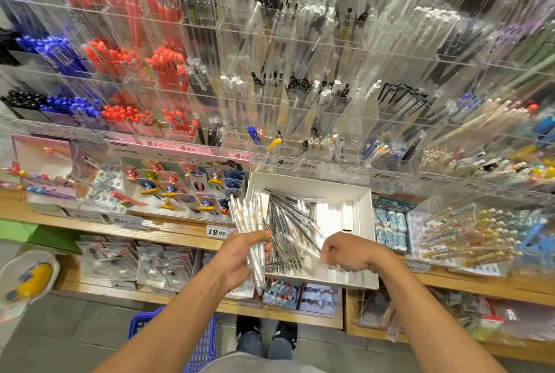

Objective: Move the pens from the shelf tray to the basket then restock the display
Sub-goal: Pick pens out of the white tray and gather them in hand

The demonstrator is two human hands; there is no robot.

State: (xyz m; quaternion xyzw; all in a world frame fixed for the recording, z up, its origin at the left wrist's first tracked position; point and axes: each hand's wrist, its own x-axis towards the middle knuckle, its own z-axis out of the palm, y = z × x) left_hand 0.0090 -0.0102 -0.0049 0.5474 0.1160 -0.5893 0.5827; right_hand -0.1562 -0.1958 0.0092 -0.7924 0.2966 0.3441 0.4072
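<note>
The white tray (365, 231) sits on the wooden shelf edge below the clear acrylic pen display (300, 72), and everything here is placed from it. Inside the tray, toward its left half, lies a loose heap of wrapped grey pens (285, 222) pointing in several directions; the right half of the tray shows bare white floor. The left hand (240, 255) is at the tray's left front corner, fingers curled round a bundle of white pens (249, 228) that fans upward past the tray's left wall; the bundle's lower ends stick out below the palm. The right hand (345, 252) hovers over the tray's front right part, fingers clenched inward; something pale and blurred shows beneath the knuckles and a streak of clear wrapping runs from it toward the heap, but what it grips, if anything, cannot be made out. Below and left of the tray, on the floor, a blue plastic basket (204, 339) is mostly hidden behind the left forearm, so its contents cannot be seen. Just right of the tray stands a box of erasers (390, 228), and left of it a rack of carded character pens (186, 189). The display above the tray is smeared by motion blur, so most price labels there are unreadable
</note>
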